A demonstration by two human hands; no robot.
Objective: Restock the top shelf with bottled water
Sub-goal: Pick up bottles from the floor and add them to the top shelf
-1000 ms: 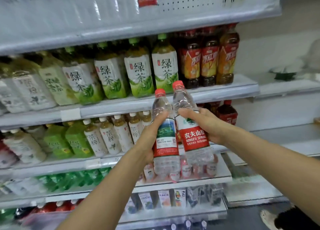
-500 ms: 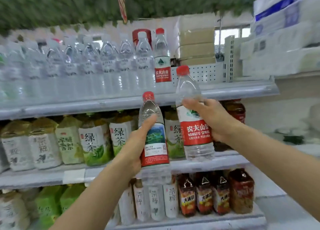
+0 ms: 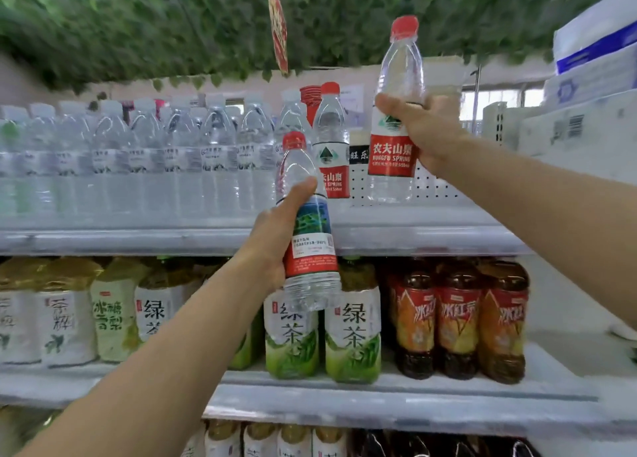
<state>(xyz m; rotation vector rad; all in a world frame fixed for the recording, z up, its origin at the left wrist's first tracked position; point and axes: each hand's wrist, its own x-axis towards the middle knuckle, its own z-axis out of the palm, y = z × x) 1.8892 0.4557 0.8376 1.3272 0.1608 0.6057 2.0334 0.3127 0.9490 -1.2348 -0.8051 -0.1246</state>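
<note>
Water bottles x2: right hand (image 3: 425, 136) grips one (image 3: 396, 112) above top shelf (image 3: 413, 237), left hand (image 3: 275, 236) grips another (image 3: 306, 222) lower, w/ fingers wrapped round.

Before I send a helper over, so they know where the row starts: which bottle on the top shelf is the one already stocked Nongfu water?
Look at the top shelf, along its long row of white-capped water bottles. At that row's right end stands the Nongfu bottle, just before the bare perforated back panel. It alone on the shelf has a red cap and a white and red label.
</note>
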